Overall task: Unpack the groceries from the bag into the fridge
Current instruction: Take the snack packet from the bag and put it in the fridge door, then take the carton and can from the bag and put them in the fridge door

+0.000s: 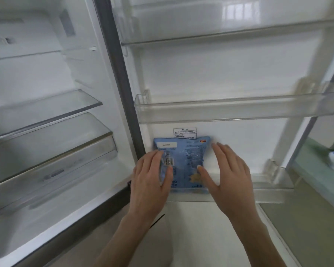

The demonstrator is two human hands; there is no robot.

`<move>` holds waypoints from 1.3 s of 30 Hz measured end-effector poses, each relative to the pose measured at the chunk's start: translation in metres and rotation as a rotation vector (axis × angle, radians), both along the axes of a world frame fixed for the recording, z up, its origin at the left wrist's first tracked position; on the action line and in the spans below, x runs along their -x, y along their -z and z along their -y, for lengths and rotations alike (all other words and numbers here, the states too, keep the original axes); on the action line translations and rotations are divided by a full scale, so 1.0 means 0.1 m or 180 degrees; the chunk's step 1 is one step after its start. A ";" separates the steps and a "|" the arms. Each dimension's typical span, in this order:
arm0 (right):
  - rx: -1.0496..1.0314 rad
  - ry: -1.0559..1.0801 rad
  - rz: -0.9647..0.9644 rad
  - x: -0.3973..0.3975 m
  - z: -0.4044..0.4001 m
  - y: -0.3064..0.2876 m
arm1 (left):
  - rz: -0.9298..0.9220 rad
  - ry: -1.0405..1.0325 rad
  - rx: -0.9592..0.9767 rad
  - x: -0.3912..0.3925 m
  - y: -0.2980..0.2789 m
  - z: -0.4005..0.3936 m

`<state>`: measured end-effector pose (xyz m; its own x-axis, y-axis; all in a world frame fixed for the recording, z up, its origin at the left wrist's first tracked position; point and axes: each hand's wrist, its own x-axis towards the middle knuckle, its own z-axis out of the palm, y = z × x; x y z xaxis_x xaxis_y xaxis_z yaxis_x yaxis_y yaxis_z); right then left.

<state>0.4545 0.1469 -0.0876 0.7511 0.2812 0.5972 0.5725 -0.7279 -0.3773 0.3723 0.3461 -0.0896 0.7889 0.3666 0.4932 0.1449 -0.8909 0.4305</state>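
Standing the blue snack packet (183, 162) upright in the lowest door bin (268, 191) of the open fridge, under the white warning label (185, 131). My left hand (150, 182) rests flat on the packet's left side, fingers straight, thumb over the barcode. My right hand (229, 174) is released, fingers spread at the packet's right edge, thumb touching its front. A clear door shelf (239, 108) sits above the packet.

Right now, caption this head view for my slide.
Both hands, left and right, settle a blue packet upright in the lowest door bin.
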 end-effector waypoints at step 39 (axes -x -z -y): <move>0.0700 0.3979 0.0050 3.67 4.17 -0.10 | 0.1126 0.3942 -0.0398 1.30 -0.14 4.76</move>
